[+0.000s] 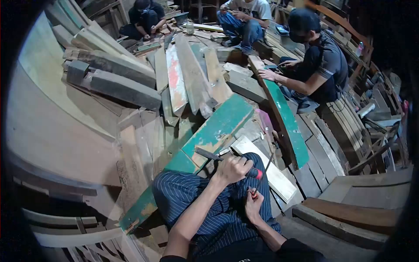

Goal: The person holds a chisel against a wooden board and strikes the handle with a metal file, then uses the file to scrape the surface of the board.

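Note:
My left hand [235, 169] is closed round the black and red handle of a chisel [207, 153]. Its flat dark blade points left and lies over the worn, bare-wood patch of a green painted plank [227, 115]. That plank runs diagonally beneath my striped trouser legs. Lower and to the right, my right hand [253, 203] grips a screwdriver [268, 164] by its small red handle, the long thin shaft rising up and to the right. A pale board [273, 174] lies just beyond my right knee.
Opposite me a person in a dark cap [318, 56] holds a second green plank [283, 118] and a tool. Two more people crouch at the back. Stacked timber [118, 83] stands left, beside a large curved panel [52, 118]. Chair frames and boards crowd the right.

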Available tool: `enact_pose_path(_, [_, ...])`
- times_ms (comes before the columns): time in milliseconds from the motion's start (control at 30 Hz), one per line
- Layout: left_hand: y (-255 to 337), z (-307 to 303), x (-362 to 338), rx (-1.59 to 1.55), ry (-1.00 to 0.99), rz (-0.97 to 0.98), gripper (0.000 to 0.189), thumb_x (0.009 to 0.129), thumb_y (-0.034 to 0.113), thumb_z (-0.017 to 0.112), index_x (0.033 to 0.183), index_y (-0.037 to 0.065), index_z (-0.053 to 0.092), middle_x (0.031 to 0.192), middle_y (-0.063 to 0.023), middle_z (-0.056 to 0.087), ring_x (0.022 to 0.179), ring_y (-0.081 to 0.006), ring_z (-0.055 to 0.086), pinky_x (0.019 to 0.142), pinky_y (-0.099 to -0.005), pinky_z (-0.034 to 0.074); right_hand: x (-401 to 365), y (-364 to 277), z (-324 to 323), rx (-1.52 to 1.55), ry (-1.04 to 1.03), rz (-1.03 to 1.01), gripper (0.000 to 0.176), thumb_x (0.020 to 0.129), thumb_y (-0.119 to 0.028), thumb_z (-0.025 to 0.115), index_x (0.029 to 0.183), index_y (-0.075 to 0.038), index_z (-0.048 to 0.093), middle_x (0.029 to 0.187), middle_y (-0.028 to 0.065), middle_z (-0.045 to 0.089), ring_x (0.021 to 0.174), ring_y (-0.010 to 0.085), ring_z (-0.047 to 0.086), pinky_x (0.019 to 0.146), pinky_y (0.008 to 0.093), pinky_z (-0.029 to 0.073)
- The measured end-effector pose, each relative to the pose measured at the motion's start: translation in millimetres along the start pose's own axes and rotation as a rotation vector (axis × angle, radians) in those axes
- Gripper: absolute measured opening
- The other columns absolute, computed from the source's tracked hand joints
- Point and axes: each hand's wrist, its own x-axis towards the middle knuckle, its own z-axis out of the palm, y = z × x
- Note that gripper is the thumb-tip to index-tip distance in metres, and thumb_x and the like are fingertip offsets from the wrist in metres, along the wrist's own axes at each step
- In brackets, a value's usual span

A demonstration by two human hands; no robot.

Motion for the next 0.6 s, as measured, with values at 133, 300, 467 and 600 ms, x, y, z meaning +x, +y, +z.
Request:
enact_pose_path(133, [-0.6,5.2,-2.0,0.008,0.011,0.014,0.018,0.067,0.015,0.066,0.070,0.008,0.050,0.058,-0.0069,0.050,0.054,-0.0241,0.060,0.053,-0.0356,0.049,0.8,-1.2,0.8,0.019,0.026,-0.088,0.031,0.090,0.000,0.060,0.064,-0.002,0.042,0.064,-0.0045,0.038,0.063,0.0048,0.034,0.053,0.0260,0.028])
enact_pose_path(300, [2.4,0.7,-0.8,0.028,0.045,-0.009,0.011,0.069,0.010,0.061,0.068,0.009,0.050,0.055,-0.0056,0.052,0.050,-0.0217,0.060,0.050,-0.0350,0.048,4.4,11.2,-3.3,0.083,-0.032,0.044,0.031,0.095,-0.001,0.054,0.066,-0.003,0.041,0.064,-0.0064,0.034,0.060,0.0035,0.031,0.051,0.0238,0.026])
enact_pose_path(467, [3.3,1.3,-0.4,0.037,0.063,-0.008,0.011,0.069,0.010,0.061,0.068,0.009,0.050,0.055,-0.0048,0.052,0.050,-0.0208,0.060,0.049,-0.0344,0.049,3.9,-0.9,1.5,0.068,-0.045,-0.134,0.031,0.096,-0.002,0.053,0.067,-0.003,0.040,0.063,-0.0071,0.034,0.057,0.0033,0.030,0.050,0.0234,0.024])
enact_pose_path(600, [3.1,-0.3,-1.0,0.041,0.054,-0.005,0.011,0.068,0.010,0.062,0.070,0.009,0.051,0.055,-0.0047,0.051,0.050,-0.0204,0.060,0.048,-0.0343,0.049,4.1,21.4,-0.2,0.142,-0.004,0.058,0.030,0.095,0.001,0.051,0.068,-0.002,0.038,0.069,-0.0047,0.033,0.065,0.0045,0.032,0.056,0.0231,0.028])
